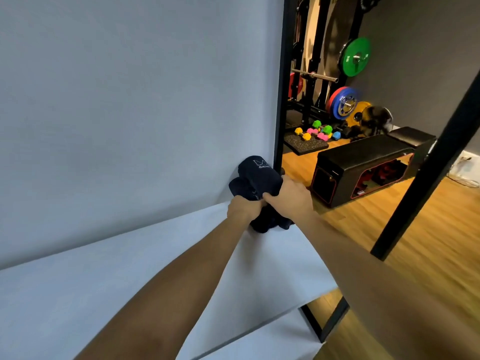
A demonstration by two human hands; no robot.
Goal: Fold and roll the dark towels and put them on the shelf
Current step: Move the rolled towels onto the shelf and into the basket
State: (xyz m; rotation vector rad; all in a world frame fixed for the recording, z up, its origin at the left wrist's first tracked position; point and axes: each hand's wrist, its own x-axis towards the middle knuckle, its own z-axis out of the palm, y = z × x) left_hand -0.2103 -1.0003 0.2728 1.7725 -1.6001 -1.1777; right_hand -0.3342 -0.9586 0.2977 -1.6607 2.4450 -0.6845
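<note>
Soft even indoor light, wide-angle bending at edges, slight blur.

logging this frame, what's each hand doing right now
left hand: fingers curled, gripping the dark rolled towels at the shelf's back corner
right hand: fingers curled, gripping the same towels

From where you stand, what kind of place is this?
Most likely a home gym or small fitness studio. Behind the shelf frame stand a rack with a green weight plate, coloured dumbbells on a mat, and a black bench.
</note>
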